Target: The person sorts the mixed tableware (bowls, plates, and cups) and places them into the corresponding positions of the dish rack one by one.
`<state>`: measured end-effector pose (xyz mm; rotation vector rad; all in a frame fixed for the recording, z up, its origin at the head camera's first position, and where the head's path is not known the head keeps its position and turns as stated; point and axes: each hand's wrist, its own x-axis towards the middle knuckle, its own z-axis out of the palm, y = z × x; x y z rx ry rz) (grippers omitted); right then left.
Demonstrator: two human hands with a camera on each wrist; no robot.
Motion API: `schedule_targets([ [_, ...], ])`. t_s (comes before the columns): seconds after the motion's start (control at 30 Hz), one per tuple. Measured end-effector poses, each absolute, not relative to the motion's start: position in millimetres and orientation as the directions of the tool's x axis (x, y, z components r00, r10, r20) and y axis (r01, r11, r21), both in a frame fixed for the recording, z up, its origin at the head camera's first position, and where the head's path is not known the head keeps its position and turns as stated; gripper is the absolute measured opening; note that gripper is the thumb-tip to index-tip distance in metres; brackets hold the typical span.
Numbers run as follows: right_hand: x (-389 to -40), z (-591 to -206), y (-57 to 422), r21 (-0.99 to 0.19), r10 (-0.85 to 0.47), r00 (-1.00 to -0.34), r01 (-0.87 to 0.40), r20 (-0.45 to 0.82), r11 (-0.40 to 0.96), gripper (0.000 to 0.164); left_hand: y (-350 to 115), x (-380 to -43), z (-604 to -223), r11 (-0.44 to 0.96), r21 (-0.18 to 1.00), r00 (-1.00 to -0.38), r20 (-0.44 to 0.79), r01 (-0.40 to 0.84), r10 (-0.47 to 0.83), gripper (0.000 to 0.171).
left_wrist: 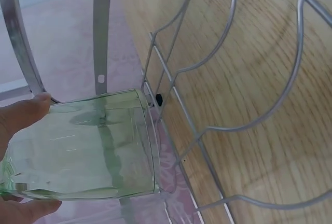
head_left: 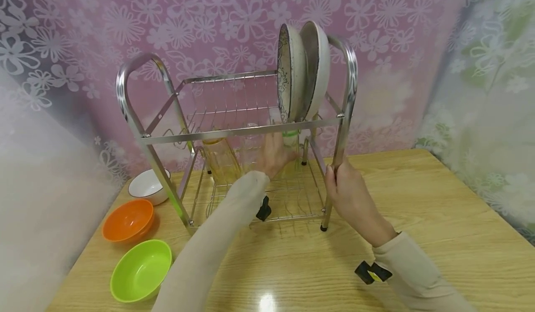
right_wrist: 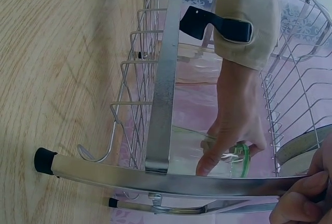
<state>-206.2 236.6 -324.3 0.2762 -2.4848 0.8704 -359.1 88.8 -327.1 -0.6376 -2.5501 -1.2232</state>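
2 bare hands work at a 2-tier chrome dish rack (head_left: 242,132). The left hand (head_left: 273,156), reaching into the rack's lower tier toward its right end, clamps thumb and fingers on 1 green-tinted glass (left_wrist: 88,146); the hand hides part of it in the head view, and whether its far edge touches the rack's wires is hard to tell. The right hand (head_left: 351,189) is wrapped around the rack's right front leg. Midway along the rack's lower tier is 1 clear glass (head_left: 250,154), faint and hard to make out; nearer the rack's left end leans 1 amber glass (head_left: 221,161). At the right end of the rack's upper tier, 2 pale bowls (head_left: 297,75) stand on edge, the left partly hiding the right. Left of the rack, 3 bowls sit on a wood-grain table (head_left: 418,210): 1 white bowl (head_left: 146,184), partly behind the rack's left front leg; 1 orange bowl (head_left: 127,221); and 1 lime-green bowl (head_left: 141,272). 2 beige sleeves (head_left: 217,237) run out of view, cut off below the rack.
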Motion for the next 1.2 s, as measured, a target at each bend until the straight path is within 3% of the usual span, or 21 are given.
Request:
schedule_targets([
  [0.2,-206.0,-326.9,235.8,-0.53,-0.03,-0.86,-0.341,0.509,0.776,0.014,89.2,-359.1,-332.9,0.529,0.726,-0.898,0.342,0.44,0.278,0.098],
  [0.63,-207.1,-326.7,235.5,-0.523,-0.015,-0.85,-0.337,0.526,0.783,0.014,89.1,-361.9,-337.7,0.584,0.663,-0.882,0.39,0.469,0.266,0.104],
  [0.97,-207.7,-325.2,235.1,-0.508,-0.015,-0.829,-0.356,0.559,0.784,0.013,91.4,-365.0,-334.4,0.532,0.716,-0.891,0.341,0.452,0.299,0.096],
  [1.2,-207.5,-325.4,235.0,-0.518,-0.007,-0.836,-0.347,0.549,0.781,0.014,91.2,-365.9,-333.2,0.549,0.68,-0.874,0.374,0.487,0.311,0.093],
])
